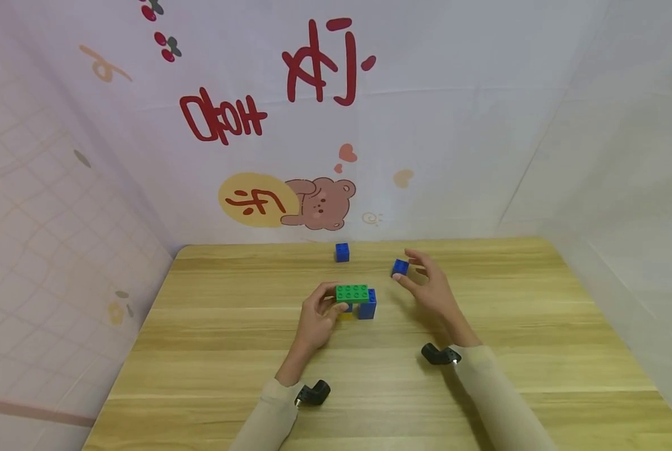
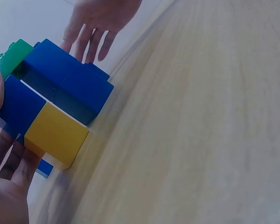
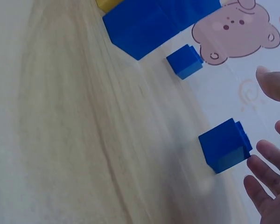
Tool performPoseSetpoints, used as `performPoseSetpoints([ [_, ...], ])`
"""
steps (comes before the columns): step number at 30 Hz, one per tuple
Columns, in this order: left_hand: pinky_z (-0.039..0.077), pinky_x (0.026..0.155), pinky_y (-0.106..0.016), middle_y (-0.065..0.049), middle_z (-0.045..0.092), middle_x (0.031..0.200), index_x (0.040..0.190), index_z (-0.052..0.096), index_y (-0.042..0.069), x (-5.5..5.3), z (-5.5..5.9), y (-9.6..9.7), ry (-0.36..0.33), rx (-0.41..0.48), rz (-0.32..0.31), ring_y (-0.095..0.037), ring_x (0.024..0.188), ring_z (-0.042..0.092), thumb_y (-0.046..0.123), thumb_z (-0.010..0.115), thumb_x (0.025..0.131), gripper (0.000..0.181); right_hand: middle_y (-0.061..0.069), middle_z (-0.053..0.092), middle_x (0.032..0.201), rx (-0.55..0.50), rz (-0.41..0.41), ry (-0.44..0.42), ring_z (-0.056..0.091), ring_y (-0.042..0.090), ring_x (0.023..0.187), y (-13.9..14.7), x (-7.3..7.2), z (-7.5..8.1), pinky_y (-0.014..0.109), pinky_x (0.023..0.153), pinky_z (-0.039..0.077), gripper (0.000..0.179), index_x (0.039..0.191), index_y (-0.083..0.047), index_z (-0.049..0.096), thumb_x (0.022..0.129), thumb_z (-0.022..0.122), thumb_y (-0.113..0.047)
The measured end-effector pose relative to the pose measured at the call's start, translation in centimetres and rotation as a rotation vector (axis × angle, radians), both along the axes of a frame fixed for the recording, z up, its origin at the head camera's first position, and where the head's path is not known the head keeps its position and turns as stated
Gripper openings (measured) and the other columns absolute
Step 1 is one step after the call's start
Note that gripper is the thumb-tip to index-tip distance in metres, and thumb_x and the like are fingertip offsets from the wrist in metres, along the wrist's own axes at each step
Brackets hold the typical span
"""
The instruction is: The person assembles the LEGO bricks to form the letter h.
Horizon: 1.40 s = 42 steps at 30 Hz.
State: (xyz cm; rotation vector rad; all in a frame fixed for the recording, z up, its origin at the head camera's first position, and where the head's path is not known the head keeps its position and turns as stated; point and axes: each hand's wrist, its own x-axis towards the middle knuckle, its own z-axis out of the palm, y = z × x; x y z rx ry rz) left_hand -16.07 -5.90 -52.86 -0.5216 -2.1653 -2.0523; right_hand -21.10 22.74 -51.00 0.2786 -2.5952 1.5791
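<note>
Here, the head view has the left hand (image 1: 317,318) gripping a stack (image 1: 357,298), studded green brick (image 1: 351,292) topmost, on the counter (image 1: 228,357), the right hand (image 1: 430,291) by a loose blue brick (image 1: 400,268). The left wrist view bares a yellow brick (image 2: 56,133), nearly hidden from above; the right wrist view shows that hand spread, thumb (image 3: 274,87) clear.

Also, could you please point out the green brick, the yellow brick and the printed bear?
Green brick (image 1: 352,293), head view: its studded top
Yellow brick (image 2: 57,134), left wrist view: its flat side
Printed bear (image 1: 325,205), head view: its head
</note>
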Motion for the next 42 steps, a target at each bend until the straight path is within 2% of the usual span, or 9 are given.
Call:
performPoseSetpoints([
  [7, 0.055, 0.106, -0.038, -0.016, 0.065, 0.121, 0.127, 0.064, 0.007, 0.0, 0.1, -0.1, -0.032, -0.008, -0.008, -0.028, 0.116, 0.062, 0.006, 0.072, 0.093, 0.034, 0.016, 0.052, 0.152, -0.028, -0.013, -0.035, 0.051, 0.038, 0.136, 0.3, -0.8, -1.0, 0.058, 0.118, 0.041, 0.07, 0.153, -0.019, 0.045, 0.093, 0.077, -0.035],
  [17, 0.056, 0.106, -0.036, -0.018, 0.065, 0.121, 0.127, 0.064, 0.005, 0.0, 0.1, -0.1, -0.02, 0.003, -0.014, -0.026, 0.115, 0.062, 0.007, 0.073, 0.093, 0.036, 0.015, 0.058, 0.145, -0.078, -0.052, -0.083, 0.055, 0.035, 0.133, -0.1, -1.4, -2.5, 0.054, 0.116, 0.044, 0.068, 0.149, -0.007, 0.048, 0.093, 0.078, -0.031],
  [23, 0.056, 0.106, -0.042, -0.02, 0.065, 0.12, 0.127, 0.064, 0.004, 0.0, 0.1, -0.2, -0.012, 0.006, -0.009, -0.029, 0.114, 0.062, 0.005, 0.073, 0.092, 0.036, 0.02, 0.063, 0.137, -0.096, -0.089, -0.099, 0.059, 0.036, 0.128, -0.7, -1.2, -2.5, 0.052, 0.113, 0.047, 0.056, 0.143, -0.006, 0.056, 0.095, 0.076, -0.028],
  [28, 0.056, 0.106, -0.039, -0.02, 0.065, 0.12, 0.127, 0.064, 0.004, 0.0, 0.0, -0.3, -0.014, 0.003, -0.01, -0.028, 0.114, 0.062, 0.006, 0.073, 0.093, 0.036, 0.019, 0.067, 0.129, -0.077, -0.13, -0.107, 0.062, 0.034, 0.121, -1.0, -1.2, -2.4, 0.049, 0.107, 0.051, 0.047, 0.137, -0.009, 0.061, 0.095, 0.076, -0.026],
  [36, 0.056, 0.105, -0.037, -0.019, 0.065, 0.12, 0.128, 0.064, 0.005, 0.0, -0.1, -0.4, 0.0, 0.002, -0.018, -0.027, 0.113, 0.063, 0.008, 0.073, 0.093, 0.036, 0.018, 0.066, 0.133, -0.115, -0.144, -0.129, 0.062, 0.034, 0.126, -1.4, -1.2, -2.3, 0.049, 0.11, 0.051, 0.042, 0.133, -0.009, 0.064, 0.094, 0.076, -0.022],
  [42, 0.056, 0.106, -0.036, -0.019, 0.065, 0.12, 0.128, 0.064, 0.006, 0.0, -0.1, -0.4, -0.007, 0.005, -0.025, -0.025, 0.114, 0.064, 0.008, 0.073, 0.093, 0.037, 0.021, 0.066, 0.132, -0.124, -0.147, -0.1, 0.064, 0.037, 0.126, -1.3, -1.0, -2.2, 0.048, 0.109, 0.052, 0.041, 0.131, -0.006, 0.065, 0.094, 0.077, -0.016],
])
